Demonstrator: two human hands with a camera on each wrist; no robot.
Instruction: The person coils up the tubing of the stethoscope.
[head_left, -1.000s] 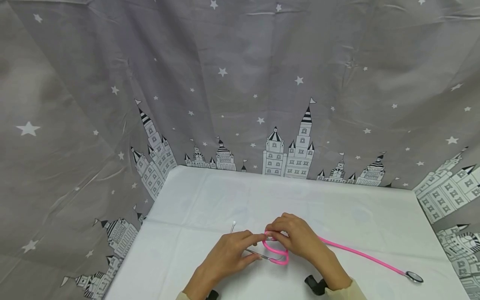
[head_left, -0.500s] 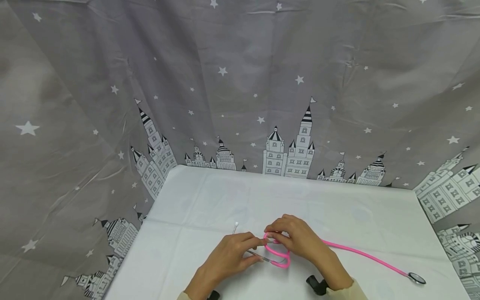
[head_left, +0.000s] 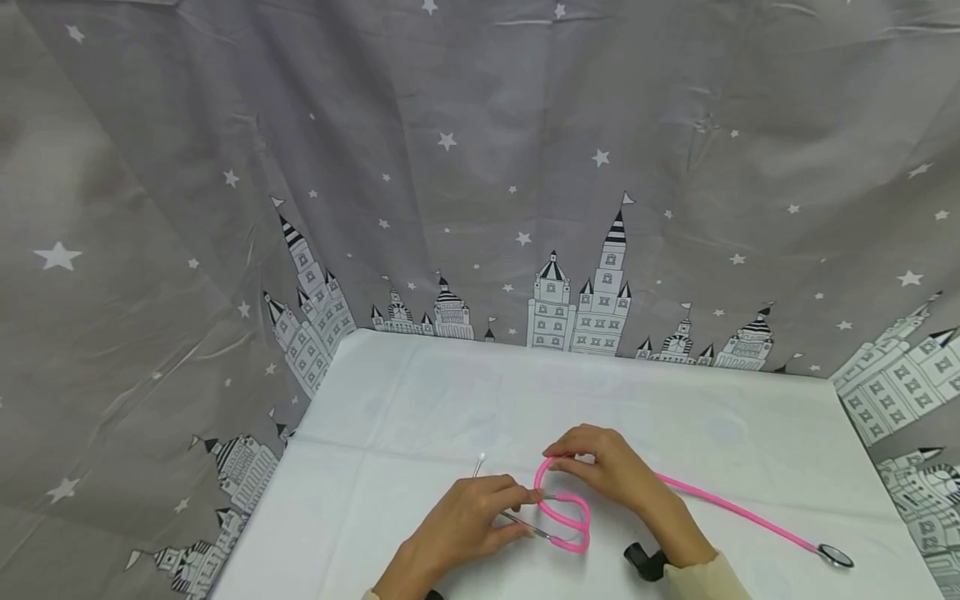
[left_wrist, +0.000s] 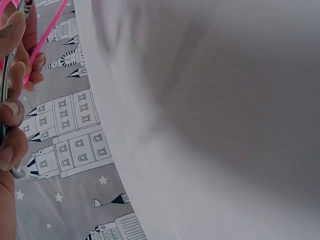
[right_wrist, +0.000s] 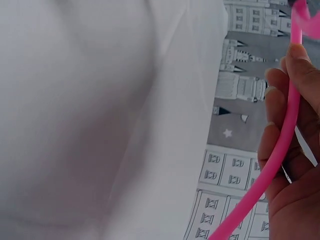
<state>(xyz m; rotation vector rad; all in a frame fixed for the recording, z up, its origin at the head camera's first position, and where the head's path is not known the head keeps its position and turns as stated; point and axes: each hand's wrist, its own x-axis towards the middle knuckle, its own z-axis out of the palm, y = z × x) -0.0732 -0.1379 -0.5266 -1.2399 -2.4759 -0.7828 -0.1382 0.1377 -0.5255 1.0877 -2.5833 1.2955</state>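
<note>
A stethoscope with pink tubing (head_left: 735, 505) stretches between and beyond my hands. My left hand (head_left: 472, 517) grips its metal ear tubes, fingers curled round them in the left wrist view; a pale eartip (head_left: 482, 457) pokes out past the knuckles. My right hand (head_left: 603, 467) pinches the pink tube between thumb and fingers, and in the right wrist view the tube (right_wrist: 280, 150) runs down across the palm. Between the hands the tubing bends into a loop. At the far right end, the round chest piece (head_left: 835, 556) lies on the white tabletop.
White cloth (head_left: 420, 392) covers the table. A grey curtain (head_left: 450, 208) printed with stars and castles hangs behind it and along the left side. A black wrist-worn device (head_left: 645, 562) sits by the right sleeve (head_left: 708, 579).
My right hand has drawn slightly right and away from the left hand, widening the pink loop. The left hand has shifted a little right and toward the front edge, still gripping the ear tubes.
</note>
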